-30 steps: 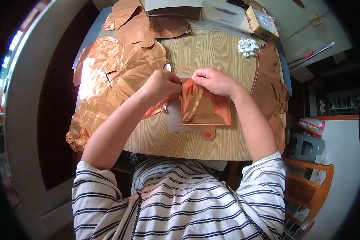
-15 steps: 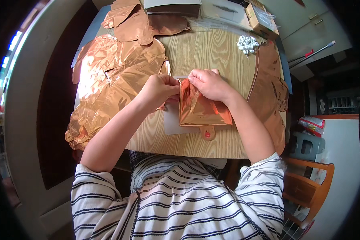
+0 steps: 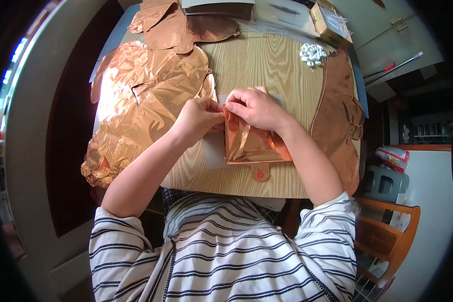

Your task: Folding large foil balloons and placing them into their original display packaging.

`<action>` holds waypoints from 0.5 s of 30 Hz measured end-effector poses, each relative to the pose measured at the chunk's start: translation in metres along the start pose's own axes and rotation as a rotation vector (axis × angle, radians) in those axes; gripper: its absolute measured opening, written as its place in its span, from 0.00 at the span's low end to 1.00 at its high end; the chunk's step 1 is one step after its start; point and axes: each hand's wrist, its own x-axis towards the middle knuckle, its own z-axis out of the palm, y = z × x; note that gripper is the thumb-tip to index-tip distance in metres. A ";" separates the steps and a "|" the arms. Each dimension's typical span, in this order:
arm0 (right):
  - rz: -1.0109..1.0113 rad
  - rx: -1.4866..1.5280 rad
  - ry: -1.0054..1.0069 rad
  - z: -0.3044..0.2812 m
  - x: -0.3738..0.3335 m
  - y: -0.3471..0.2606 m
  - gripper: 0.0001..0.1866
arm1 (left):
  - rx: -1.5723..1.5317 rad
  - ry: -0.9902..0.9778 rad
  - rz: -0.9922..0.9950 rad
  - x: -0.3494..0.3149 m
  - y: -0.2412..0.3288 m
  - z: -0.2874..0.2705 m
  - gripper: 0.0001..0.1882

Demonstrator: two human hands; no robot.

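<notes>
A copper-coloured foil balloon (image 3: pixel 254 146), folded flat into a squarish packet, lies before me over a pale sheet (image 3: pixel 215 151). A rounded tab (image 3: pixel 260 172) with a red mark sticks out from its near edge. My left hand (image 3: pixel 202 117) pinches the packet's far left corner between thumb and fingers. Curled over the far edge, my right hand (image 3: pixel 254 106) grips the foil close to that same corner. Its fingertips are partly hidden behind the foil.
Crumpled copper foil balloons (image 3: pixel 151 95) cover the table's left side, with more foil (image 3: pixel 173 30) behind them. Flat foil pieces (image 3: pixel 337 121) lie at the right. A heap of small white pieces (image 3: pixel 313 54), a cardboard box (image 3: pixel 329 27) and a grey-white box (image 3: pixel 218 7) stand farther back.
My right hand has shifted slightly left and nearer, toward my left hand. The packet's near edge has moved a little toward me, and its upper left part is creased differently.
</notes>
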 end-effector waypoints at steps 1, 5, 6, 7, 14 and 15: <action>0.006 0.016 -0.006 0.000 0.000 -0.001 0.14 | 0.013 0.000 0.001 -0.001 0.000 0.000 0.10; 0.036 0.142 -0.026 0.002 0.001 -0.004 0.13 | -0.034 -0.010 -0.011 -0.002 -0.002 -0.002 0.11; 0.027 0.123 -0.027 0.003 0.001 -0.003 0.14 | -0.037 -0.012 -0.013 -0.003 0.000 -0.001 0.11; 0.018 0.105 -0.028 0.003 0.002 -0.002 0.14 | -0.041 -0.014 -0.014 -0.003 0.000 -0.001 0.12; -0.016 0.135 0.073 0.007 0.005 -0.006 0.13 | -0.142 -0.052 -0.034 0.006 -0.014 -0.007 0.09; 0.002 0.136 0.085 0.008 0.005 -0.005 0.13 | -0.162 -0.043 -0.047 0.002 -0.009 -0.004 0.07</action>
